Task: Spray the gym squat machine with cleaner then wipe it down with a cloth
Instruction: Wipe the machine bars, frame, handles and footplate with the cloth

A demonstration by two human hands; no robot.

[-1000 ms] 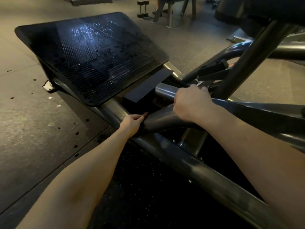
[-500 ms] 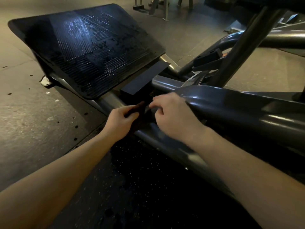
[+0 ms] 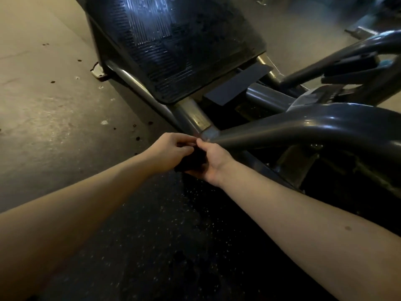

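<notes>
Nearest, two bare forearms stretch out over a dark speckled mat [image 3: 162, 235]. At the mat's far edge the hands meet. The left hand [image 3: 169, 148] and the right hand [image 3: 214, 162] both grip a dark cloth [image 3: 194, 158], which is bunched between the two palms. The left fingers curl over its top, and the right thumb and fingers pinch it from the other side. The cloth is so dark against the mat that its outline is hard to trace; it seems to hang a little below the hands. The fingertips sit just beside the joint where the curved grey frame of the squat machine [image 3: 303, 129] meets its lower rail [image 3: 192, 117]. Beyond, the ribbed black footplate [image 3: 173, 46] slopes up and away, glistening in patches, with the pale floor [image 3: 43, 101] along its left edge.
</notes>
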